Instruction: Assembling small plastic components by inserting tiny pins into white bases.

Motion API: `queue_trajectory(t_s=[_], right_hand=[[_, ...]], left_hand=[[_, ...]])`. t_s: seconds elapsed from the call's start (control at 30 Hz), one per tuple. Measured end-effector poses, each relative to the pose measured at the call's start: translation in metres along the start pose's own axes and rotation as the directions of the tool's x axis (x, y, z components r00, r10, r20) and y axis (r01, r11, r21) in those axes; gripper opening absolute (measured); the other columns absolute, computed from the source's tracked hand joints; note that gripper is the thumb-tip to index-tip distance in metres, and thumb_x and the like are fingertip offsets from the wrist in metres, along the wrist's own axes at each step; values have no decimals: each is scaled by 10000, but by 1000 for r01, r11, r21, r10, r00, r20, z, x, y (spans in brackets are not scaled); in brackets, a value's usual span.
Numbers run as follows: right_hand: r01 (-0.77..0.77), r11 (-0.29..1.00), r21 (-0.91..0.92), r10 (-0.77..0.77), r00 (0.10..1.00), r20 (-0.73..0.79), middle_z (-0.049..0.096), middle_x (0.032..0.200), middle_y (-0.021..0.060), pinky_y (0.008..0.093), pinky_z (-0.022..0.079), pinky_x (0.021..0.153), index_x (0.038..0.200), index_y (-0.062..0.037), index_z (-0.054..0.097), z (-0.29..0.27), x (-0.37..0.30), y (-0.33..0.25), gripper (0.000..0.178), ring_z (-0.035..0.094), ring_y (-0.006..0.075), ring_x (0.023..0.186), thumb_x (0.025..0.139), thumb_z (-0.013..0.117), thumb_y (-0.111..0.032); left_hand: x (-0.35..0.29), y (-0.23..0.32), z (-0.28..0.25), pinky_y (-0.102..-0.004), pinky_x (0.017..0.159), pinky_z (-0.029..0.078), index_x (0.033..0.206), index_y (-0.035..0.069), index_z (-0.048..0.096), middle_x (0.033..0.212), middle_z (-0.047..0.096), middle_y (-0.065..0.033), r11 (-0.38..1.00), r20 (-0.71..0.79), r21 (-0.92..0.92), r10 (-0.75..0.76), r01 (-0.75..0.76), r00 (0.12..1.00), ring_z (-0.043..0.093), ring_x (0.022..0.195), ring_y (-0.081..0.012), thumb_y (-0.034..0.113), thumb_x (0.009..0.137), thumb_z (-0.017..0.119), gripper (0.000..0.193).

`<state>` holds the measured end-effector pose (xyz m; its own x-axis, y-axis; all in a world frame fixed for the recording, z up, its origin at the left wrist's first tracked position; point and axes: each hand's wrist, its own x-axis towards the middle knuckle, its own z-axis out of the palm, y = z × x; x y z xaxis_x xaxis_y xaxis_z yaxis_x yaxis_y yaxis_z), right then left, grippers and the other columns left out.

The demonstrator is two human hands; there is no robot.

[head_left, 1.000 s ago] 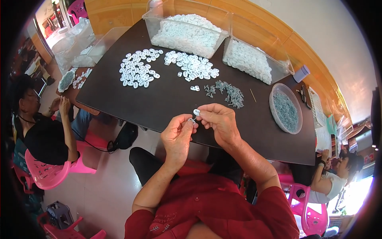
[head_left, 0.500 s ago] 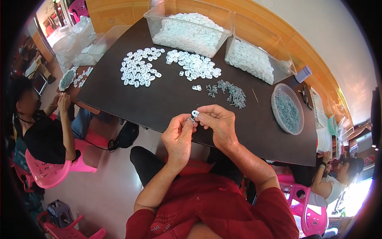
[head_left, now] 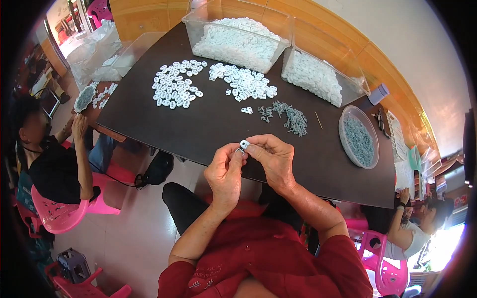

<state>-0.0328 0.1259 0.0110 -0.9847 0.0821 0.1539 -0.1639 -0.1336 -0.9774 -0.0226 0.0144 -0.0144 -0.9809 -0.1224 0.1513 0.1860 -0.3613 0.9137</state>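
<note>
1. Right now a small white oval piece [head_left: 244, 143] is held just above the near edge of the dark table [head_left: 174, 131], where the two sets of fingertips meet.
2. By the right hand [head_left: 276, 158] it is pinched between thumb and forefinger, the grip nearly closed and the other fingers loosely curled.
3. By the left hand [head_left: 223, 171], also nearly closed, a small part [head_left: 241, 150] is gripped directly below; it is mostly covered by the fingertips, and its kind cannot be told.
4. Compared with a second ago, the oval piece is turned more upright and brought nearer to the left fingertips, so the two parts now seem to be worked on together; whether they are joined cannot be told.
5. Beyond the hands, two loose white pieces [head_left: 247, 110] and a heap of grey-green pins [head_left: 295, 119] are left lying, unmoved over the same second.
6. Farther back, white pieces are spread in a left cluster [head_left: 173, 89] and a right cluster [head_left: 251, 84].
7. Along the far side, many more are held in a large clear bin [head_left: 191, 31] and a smaller clear bin [head_left: 354, 85]; to the right, pins are kept in a round dish [head_left: 342, 133].
8. Outermost, a pink chair [head_left: 62, 217] is occupied at left by a co-worker in black [head_left: 57, 174].
</note>
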Motion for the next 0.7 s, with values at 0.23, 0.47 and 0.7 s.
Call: queue_trajectory(t_s=[0.23,0.47,0.7], right_hand=[[-12,1000,16,11,1000,21,657,785,74,223,508,631,932,64,632,-2,1,-2,101,608,94,694,843,596,32],[-48,998,-37,49,998,30,657,791,73,220,505,634,933,63,631,-1,-2,-1,103,606,87,700,843,595,30],[13,994,-105,-11,1000,20,632,791,54,216,496,621,926,34,637,1,-1,2,98,601,76,698,837,597,25]], left_hand=[[-2,-1,-2,-172,556,449,1109,-40,562,824,632,-48,1000,13,-11,18,-17,1000,582,699,-70,11,901,548,215],[-3,-4,-3,-188,561,459,1135,-52,543,817,623,-57,997,18,-76,19,-17,1000,583,706,-84,14,898,553,247],[-1,-7,1,-213,569,467,1121,-57,549,814,622,-63,983,-27,-173,49,-53,998,571,687,-90,14,900,549,232]])
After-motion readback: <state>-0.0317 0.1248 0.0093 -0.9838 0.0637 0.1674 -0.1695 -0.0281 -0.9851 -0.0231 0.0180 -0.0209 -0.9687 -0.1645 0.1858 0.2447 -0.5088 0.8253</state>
